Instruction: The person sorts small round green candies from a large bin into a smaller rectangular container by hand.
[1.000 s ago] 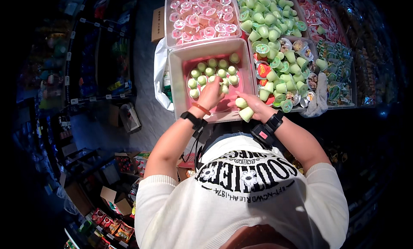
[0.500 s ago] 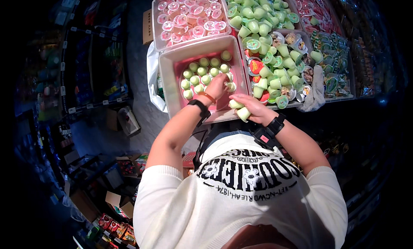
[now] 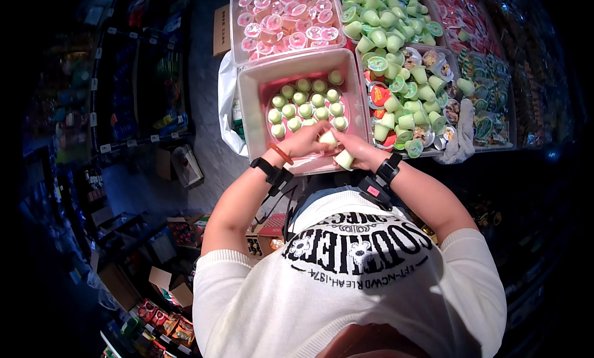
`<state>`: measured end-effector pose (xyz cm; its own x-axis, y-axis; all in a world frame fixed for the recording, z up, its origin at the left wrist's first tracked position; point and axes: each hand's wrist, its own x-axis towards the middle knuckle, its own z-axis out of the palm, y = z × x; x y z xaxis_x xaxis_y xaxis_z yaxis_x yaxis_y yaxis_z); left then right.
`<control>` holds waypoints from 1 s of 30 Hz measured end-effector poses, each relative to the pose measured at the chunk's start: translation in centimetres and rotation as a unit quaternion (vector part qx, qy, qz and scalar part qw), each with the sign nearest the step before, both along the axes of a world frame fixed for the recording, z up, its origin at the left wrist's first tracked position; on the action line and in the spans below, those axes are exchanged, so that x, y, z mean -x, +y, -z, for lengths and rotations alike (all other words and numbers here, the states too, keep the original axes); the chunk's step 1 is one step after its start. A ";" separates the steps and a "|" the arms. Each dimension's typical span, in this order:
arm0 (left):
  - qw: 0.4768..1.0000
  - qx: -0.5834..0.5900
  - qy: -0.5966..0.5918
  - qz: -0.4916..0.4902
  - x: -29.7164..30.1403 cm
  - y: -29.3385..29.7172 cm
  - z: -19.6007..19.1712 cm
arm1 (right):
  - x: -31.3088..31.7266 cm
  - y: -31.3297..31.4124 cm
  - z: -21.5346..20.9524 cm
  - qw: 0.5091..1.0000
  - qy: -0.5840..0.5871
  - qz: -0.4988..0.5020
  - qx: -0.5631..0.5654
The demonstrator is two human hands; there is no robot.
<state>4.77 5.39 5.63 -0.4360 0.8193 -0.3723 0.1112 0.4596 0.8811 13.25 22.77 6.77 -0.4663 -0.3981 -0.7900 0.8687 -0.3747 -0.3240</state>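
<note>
Sleeves (image 3: 223,259) of a white knit top lay nearest, and beyond them both bare forearms reached over the front edge of a clear tub (image 3: 250,110). The right hand (image 3: 366,150) was curled round one pale green cup (image 3: 344,159), held low in the fingers, perhaps to keep it ready while leaving the fingertips free. The left hand (image 3: 308,141) had its fingers bunched against a second pale green cup (image 3: 328,138), right beside the first; I could not tell whether they pinched it or only touched it.

Past the hands, more green cups (image 3: 300,98) stood in rough rows on the tub's pink bottom (lining or lower layer, I could not say). Their narrow ends pointed up, probably because the wide rims made the steadier base.

To the right, a loose heap of green cups (image 3: 405,120) lay at all angles among red lids, with a greyish cloth (image 3: 459,132) at the edge. A white bag (image 3: 229,107) hung along the tub's left side. Behind stood a tub of pink cups (image 3: 272,23). Grey floor (image 3: 213,163) ran off leftward, to dark shelves (image 3: 139,89) with blurred goods.
</note>
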 end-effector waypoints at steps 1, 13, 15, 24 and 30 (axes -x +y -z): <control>0.997 0.039 0.052 -0.031 0.1 0.1 0.4 | 0.1 0.2 -0.1 0.999 -0.013 -0.002 -0.029; 0.896 0.159 0.410 0.059 -0.1 3.9 8.9 | -1.1 1.1 1.4 0.999 0.006 0.049 0.012; 0.903 0.163 0.394 0.060 0.0 3.9 8.1 | -1.2 1.0 1.5 0.999 0.018 0.049 0.008; 0.997 0.000 0.081 0.006 -0.8 0.2 -1.1 | -0.9 -0.4 2.5 0.998 0.053 0.003 -0.017; 0.975 0.000 0.205 0.089 0.0 0.0 -0.6 | -1.0 -0.5 3.3 0.998 0.051 0.017 0.037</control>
<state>4.74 5.34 6.22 -0.3986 0.8957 -0.1971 0.5318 0.4008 0.7460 14.28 22.24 3.45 -0.5563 -0.4359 -0.7075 0.8194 -0.4295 -0.3797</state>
